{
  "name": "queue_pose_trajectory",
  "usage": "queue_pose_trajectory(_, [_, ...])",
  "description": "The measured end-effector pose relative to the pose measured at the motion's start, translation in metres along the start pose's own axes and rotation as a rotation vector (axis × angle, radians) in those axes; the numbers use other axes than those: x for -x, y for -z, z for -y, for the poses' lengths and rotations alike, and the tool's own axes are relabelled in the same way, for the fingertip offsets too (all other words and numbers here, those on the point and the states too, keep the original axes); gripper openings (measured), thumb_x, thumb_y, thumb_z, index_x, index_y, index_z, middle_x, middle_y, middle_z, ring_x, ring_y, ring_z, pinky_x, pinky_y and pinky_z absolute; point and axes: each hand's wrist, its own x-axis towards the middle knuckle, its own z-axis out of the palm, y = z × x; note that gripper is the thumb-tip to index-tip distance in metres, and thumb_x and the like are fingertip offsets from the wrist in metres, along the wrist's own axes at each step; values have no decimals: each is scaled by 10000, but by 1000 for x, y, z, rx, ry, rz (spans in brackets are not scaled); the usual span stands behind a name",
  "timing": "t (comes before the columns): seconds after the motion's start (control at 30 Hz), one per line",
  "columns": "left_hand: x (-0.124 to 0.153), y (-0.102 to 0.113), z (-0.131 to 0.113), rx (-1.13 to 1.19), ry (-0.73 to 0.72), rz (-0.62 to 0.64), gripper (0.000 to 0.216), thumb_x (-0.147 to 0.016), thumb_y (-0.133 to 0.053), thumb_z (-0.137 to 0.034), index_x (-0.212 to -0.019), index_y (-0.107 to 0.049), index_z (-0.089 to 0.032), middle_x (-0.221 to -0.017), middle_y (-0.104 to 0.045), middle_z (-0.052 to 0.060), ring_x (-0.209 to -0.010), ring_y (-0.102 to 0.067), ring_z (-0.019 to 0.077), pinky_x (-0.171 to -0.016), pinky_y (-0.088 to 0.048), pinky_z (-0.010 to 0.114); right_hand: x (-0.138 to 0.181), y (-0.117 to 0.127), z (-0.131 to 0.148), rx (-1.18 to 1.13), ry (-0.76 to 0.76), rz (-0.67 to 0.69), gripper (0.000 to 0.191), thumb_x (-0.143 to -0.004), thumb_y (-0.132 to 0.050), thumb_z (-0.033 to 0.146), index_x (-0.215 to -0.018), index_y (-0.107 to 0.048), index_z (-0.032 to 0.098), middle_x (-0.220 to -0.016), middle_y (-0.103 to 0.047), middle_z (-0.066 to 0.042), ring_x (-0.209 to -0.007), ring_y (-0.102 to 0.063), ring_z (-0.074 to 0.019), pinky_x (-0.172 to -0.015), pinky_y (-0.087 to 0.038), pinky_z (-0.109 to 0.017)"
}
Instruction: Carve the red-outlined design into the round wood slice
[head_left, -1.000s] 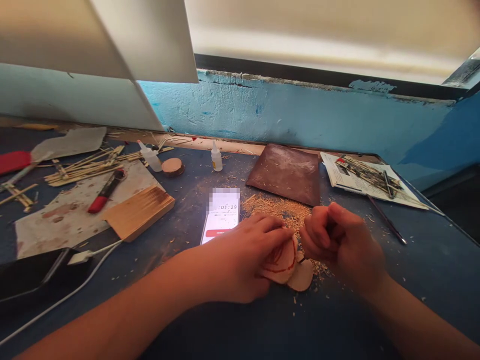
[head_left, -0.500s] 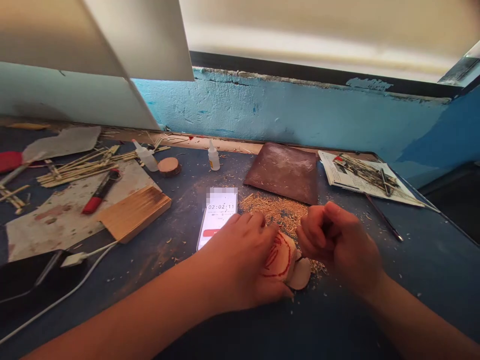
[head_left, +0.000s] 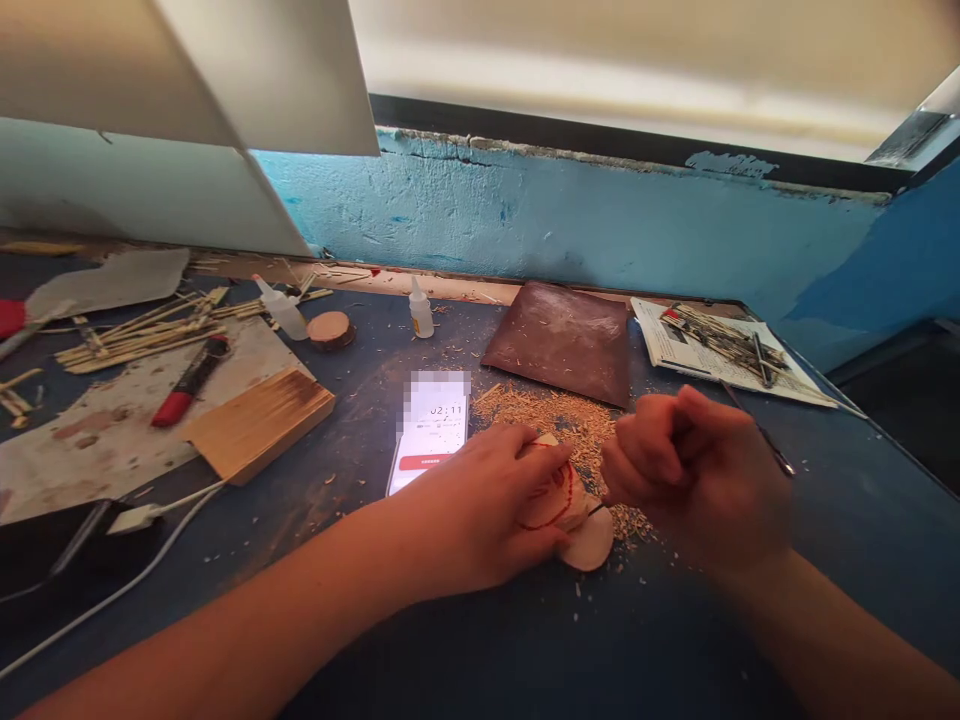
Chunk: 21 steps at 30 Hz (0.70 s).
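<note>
My left hand is closed around a pale wood block that bears red drawn lines. Under the block's right edge lies a round wood slice. My right hand is clenched in a fist just to the right of the block. From the fist a thin dark tool tip points at the block's right side; the rest of that tool is hidden by the fingers, so its kind does not show. Wood shavings lie spread behind and beside the block.
A lit phone lies left of the block. Behind stand a brown sandpaper sheet and small glue bottles. At left are a wood board, a red marker and sticks. A thin brush lies right.
My right fist has shifted slightly right and up, and the thin tool tip shows more clearly. The block has turned a little in my left hand. The whole view has shifted slightly.
</note>
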Motion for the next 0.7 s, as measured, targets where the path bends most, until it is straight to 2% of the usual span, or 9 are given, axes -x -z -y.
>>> queue_pose_trajectory(0.1, [-1, -4, 0, -4, -30, -21, 714, -980, -794, -393, -1658, -627, -243, -1592, -596, 220, -1433, -642, 436, -1234, -559, 616, -1, 3, 3, 13, 91, -9, 612, -1086, -567, 528, -558, -529, 219, -526, -233, 56, -470, -240, -119, -489, -274, -308])
queue_pose_trajectory(0.23, [-3, -8, -3, -20, -84, -40, 720, -929, -805, -304, -1631, -662, -224, -1588, -572, 233, -1462, -610, 453, -1236, -553, 625, -3, 8, 4, 50, 102, 102, 597, -1085, -557, 542, -586, -520, 217, -521, -267, 54, -470, -280, -120, -496, -311, -307])
queue_pose_trajectory(0.37, [-5, -7, -5, -54, -78, -13, 392, -962, -804, -307, -1334, -804, -182, -1519, -617, 237, -1495, -567, 485, -1256, -512, 684, -1, 7, 2, 72, 96, 115, 628, -1103, -548, 562, -590, -495, 205, -525, -308, 49, -467, -304, -106, -492, -309, -293])
queue_pose_trajectory(0.47, [-6, -6, -4, -30, -65, 1, 210, -1018, -797, -331, -1170, -814, -186, -1552, -612, 228, -1511, -559, 475, -1268, -497, 687, -2, -1, 0, 104, 77, 105, 647, -1107, -560, 548, -568, -466, 203, -521, -321, 42, -468, -329, -103, -492, -320, -285])
queue_pose_trajectory(0.53, [-7, -6, -3, -17, -75, -3, 249, -1021, -817, -333, -1220, -801, -183, -1565, -617, 222, -1500, -576, 456, -1272, -500, 670, -8, -6, 0, 99, 48, 102, 641, -1098, -579, 517, -553, -446, 208, -514, -309, 44, -463, -312, -98, -478, -306, -274])
queue_pose_trajectory(0.63, [-9, -7, -2, 0, -72, -32, 508, -971, -899, -370, -1390, -736, -135, -1541, -651, 225, -1471, -603, 440, -1272, -515, 648, -24, -7, -1, 20, -34, 117, 610, -1053, -620, 474, -537, -408, 225, -503, -251, 68, -439, -218, -82, -422, -236, -247])
queue_pose_trajectory(0.7, [-11, -7, -3, -3, -63, -38, 605, -935, -944, -399, -1411, -718, -99, -1541, -662, 230, -1478, -597, 439, -1281, -515, 632, -36, -3, -2, -45, -119, 121, 601, -1025, -635, 465, -533, -378, 236, -504, -226, 82, -432, -154, -74, -392, -189, -233])
